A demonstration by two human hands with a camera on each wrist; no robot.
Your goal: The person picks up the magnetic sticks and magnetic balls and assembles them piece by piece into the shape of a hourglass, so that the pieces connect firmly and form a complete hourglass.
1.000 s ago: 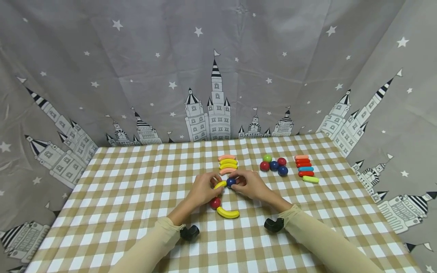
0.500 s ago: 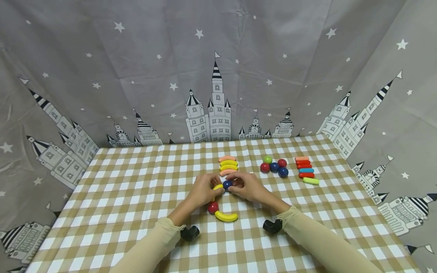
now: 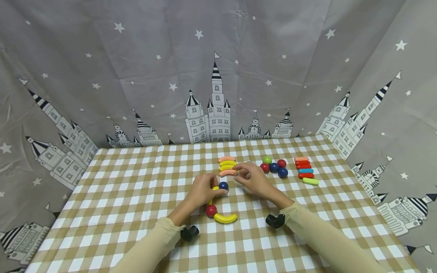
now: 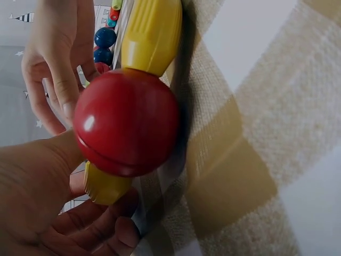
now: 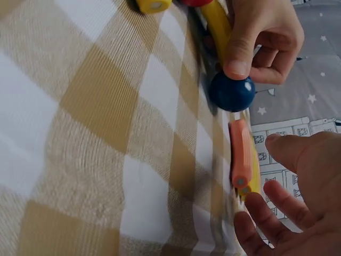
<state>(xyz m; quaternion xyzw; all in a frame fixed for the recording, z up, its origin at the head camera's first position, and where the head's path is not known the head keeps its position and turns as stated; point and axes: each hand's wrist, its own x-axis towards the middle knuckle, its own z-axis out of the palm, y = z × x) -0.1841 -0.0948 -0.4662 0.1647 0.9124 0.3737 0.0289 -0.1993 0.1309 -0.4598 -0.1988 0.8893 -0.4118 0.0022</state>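
Note:
The left hand [image 3: 202,190] grips a yellow curved piece [image 4: 106,184], its thumb by a blue ball [image 3: 223,185] at that piece's upper end. At the lower end a red ball [image 3: 211,211] joins it to another yellow curved piece [image 3: 225,218]. The right hand [image 3: 254,180] holds nothing, fingers apart, beside the nearest salmon piece [image 3: 228,173] of a short stack of yellow and salmon curved pieces. In the right wrist view that salmon piece [image 5: 241,152] lies just off the fingertips.
Right of the stack sits a cluster of balls: green [image 3: 267,160], red [image 3: 264,168] and blue [image 3: 282,173]. Farther right, several short sticks lie in a column, a lime one [image 3: 310,181] nearest. A grey castle-print curtain [image 3: 153,76] hangs behind the checked cloth [image 3: 129,197].
The right hand has let go of the blue ball and moved up and right to the stack. The joined pieces have shifted slightly left and toward the near edge, with the left hand still on them.

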